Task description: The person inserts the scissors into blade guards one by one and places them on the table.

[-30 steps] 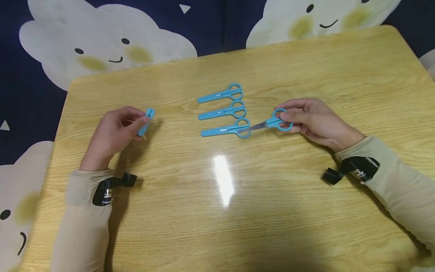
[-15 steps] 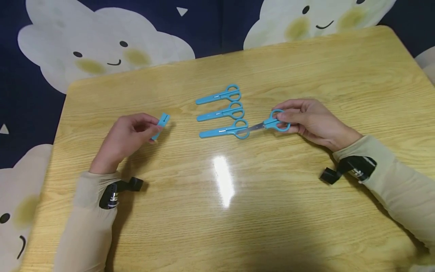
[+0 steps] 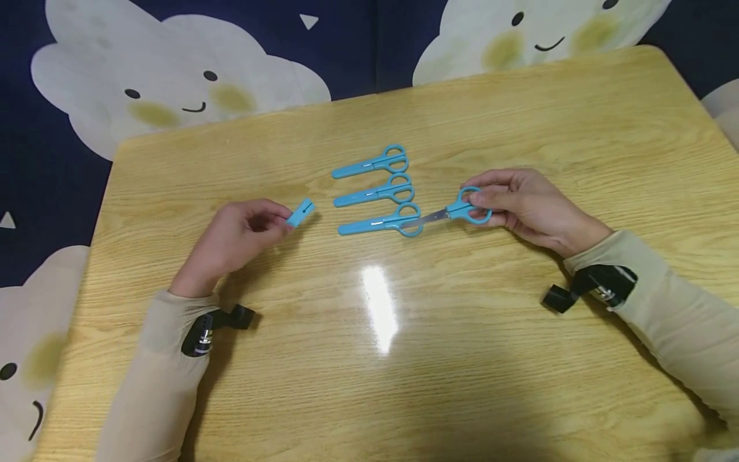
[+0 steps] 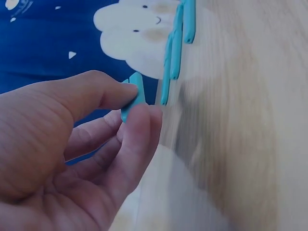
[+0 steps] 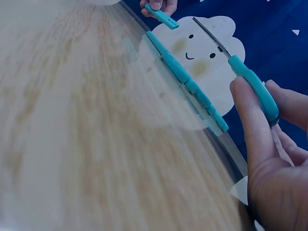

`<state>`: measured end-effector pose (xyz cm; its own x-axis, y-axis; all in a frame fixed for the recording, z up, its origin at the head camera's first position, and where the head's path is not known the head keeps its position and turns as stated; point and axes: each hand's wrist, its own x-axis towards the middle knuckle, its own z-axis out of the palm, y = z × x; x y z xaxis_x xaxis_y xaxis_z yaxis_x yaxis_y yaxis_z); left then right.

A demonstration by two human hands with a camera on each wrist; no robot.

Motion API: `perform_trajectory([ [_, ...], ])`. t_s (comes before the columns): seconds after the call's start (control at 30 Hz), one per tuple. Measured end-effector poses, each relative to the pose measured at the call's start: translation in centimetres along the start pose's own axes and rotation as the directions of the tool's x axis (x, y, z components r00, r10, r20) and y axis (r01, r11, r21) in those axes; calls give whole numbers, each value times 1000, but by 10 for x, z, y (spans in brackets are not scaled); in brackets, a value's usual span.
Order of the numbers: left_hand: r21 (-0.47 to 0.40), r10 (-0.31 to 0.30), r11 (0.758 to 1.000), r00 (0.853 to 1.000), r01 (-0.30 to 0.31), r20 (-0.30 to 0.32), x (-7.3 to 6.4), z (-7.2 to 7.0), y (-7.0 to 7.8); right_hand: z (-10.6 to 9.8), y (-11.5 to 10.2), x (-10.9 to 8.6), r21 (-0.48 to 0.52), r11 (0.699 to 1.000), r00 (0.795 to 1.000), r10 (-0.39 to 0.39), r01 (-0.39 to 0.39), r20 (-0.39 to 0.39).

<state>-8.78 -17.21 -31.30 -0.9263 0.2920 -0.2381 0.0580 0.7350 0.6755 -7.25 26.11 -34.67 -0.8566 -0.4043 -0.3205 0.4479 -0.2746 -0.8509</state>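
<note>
My left hand [image 3: 237,237] pinches a blue scissors sheath [image 3: 301,212] between thumb and fingers, its slotted end turned to the right. In the left wrist view the sheath [image 4: 134,96] shows at the fingertips, partly covered by them. On the right, my right hand [image 3: 528,205] holds a pair of blue-handled scissors [image 3: 469,205] by the finger loops. Their bare metal blades point left and overlap the loop of the nearest sheathed scissors [image 3: 369,224] in the head view. The right wrist view shows the held scissors [image 5: 255,86] raised over the table, blades closed.
Two more sheathed blue scissors, the middle pair [image 3: 372,194] and the far pair [image 3: 369,165], lie parallel behind the nearest one. All rest on a wooden table [image 3: 462,359]. A dark cloud-patterned cloth [image 3: 358,45] borders the table's back edge.
My left hand has carried the sheath to the right, toward the scissors, and its slotted end has swung from pointing away to pointing right. The right hand has stayed nearly still.
</note>
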Motion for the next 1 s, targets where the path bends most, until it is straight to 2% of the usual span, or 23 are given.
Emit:
perform_trajectory([
  [0.27,-57,9,998,1000,-8,22,1,7,3,0,0,1,-8,1000,1000,-2,2,-2],
  [0.47,-145,-6,989,998,15,59,1,13,6,1,0,0,-3,1000,1000,-4,4,-10],
  [0.6,-191,22,982,997,-8,74,2,17,7,1,1,0,3,1000,1000,-11,11,-10],
  [0.87,-197,25,980,996,-8,88,4,25,11,2,2,0,-1,1000,1000,-14,14,-16],
  [1.0,-198,56,980,994,-37,91,5,32,12,3,2,0,3,1000,1000,-12,12,-21],
])
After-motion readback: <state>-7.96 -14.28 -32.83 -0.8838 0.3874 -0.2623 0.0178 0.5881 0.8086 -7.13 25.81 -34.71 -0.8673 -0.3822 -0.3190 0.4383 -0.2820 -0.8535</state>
